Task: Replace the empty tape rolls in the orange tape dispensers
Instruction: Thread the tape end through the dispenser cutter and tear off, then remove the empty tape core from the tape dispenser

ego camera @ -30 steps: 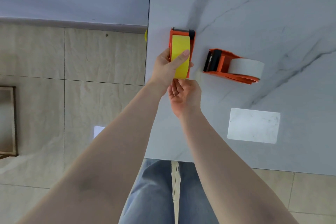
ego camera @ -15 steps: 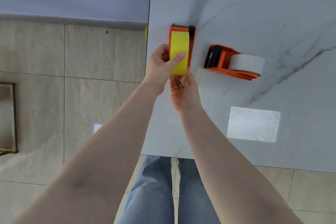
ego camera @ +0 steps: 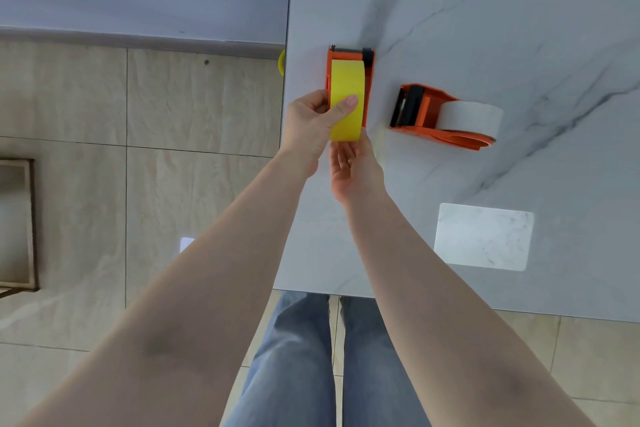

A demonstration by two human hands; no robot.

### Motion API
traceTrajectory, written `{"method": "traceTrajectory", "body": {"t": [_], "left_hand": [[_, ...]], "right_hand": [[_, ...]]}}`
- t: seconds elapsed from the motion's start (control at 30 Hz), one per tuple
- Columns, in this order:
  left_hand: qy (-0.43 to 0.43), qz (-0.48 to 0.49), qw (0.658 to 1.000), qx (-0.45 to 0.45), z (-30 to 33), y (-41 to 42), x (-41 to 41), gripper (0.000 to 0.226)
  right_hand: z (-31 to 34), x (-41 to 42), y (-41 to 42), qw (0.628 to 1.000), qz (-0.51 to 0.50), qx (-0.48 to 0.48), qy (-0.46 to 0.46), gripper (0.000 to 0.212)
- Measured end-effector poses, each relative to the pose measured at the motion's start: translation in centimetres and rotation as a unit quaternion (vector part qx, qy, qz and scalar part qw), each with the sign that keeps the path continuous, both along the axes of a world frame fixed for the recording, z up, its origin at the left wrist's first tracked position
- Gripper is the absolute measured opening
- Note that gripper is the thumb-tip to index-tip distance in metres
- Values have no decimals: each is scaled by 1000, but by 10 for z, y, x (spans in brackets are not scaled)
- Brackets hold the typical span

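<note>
An orange tape dispenser [ego camera: 369, 80] stands near the left edge of the marble table [ego camera: 485, 28], with a yellow tape roll [ego camera: 346, 87] in it. My left hand [ego camera: 311, 125] grips the yellow roll, thumb across its face. Just below the roll, my right hand [ego camera: 353, 166] is palm up with its fingertips under the roll's lower end and the dispenser. A second orange dispenser [ego camera: 426, 107] lies on its side to the right, loaded with a white tape roll [ego camera: 471, 116].
A bright rectangular light patch [ego camera: 483, 241] lies on the table at the right front. A bit of yellow [ego camera: 281, 62] peeks from behind the table's left edge. Tiled floor [ego camera: 138, 184] spreads to the left; my jeans [ego camera: 294, 357] show below the table's front edge.
My left hand and the dispenser with the yellow roll shifted slightly toward the far side. My right hand uncurled and slid its fingers up under the roll's lower end.
</note>
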State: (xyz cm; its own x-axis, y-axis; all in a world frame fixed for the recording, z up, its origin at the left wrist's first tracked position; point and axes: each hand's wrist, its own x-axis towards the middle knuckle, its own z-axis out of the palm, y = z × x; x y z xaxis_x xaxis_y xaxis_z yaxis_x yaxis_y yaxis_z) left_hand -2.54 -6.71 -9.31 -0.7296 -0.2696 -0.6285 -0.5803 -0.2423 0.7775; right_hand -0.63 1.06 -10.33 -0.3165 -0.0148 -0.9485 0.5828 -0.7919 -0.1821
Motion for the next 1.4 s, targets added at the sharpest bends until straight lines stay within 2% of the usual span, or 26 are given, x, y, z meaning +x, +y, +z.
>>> {"method": "traceTrajectory", "body": {"t": [0.23, 0.37, 0.53, 0.67, 0.8, 0.97, 1.13, 1.23, 1.4], "left_hand": [[0, -54, 998, -38, -2, -1, -1, 24], [5, -69, 997, -43, -1, -2, 3, 20], [1, -92, 995, -45, 1, -6, 6, 46], [0, -99, 993, -58, 4, -6, 6, 35], [-8, -93, 992, -90, 7, -4, 6, 43], [-19, -74, 990, -117, 10, 1, 8, 36], [-40, -44, 990, -129, 18, 5, 11, 55], [-67, -8, 987, -145, 30, 13, 16, 67], [-92, 70, 975, -188, 58, 43, 27, 68]], "right_hand": [[1, -1, 3, 1000, -2, 20, -10, 34], [5, -1, 1, 999, 17, 11, -25, 21], [5, 3, 3, 999, 3, 4, -37, 24], [6, 6, 4, 999, 0, -7, -31, 31], [7, 8, 5, 999, 0, -12, -30, 33], [14, 9, 7, 999, 12, -12, -38, 31], [25, 8, 11, 999, 14, 0, -48, 32], [35, 10, 19, 997, 33, 43, -51, 38], [63, 7, 49, 979, 95, 178, -6, 24]]}}
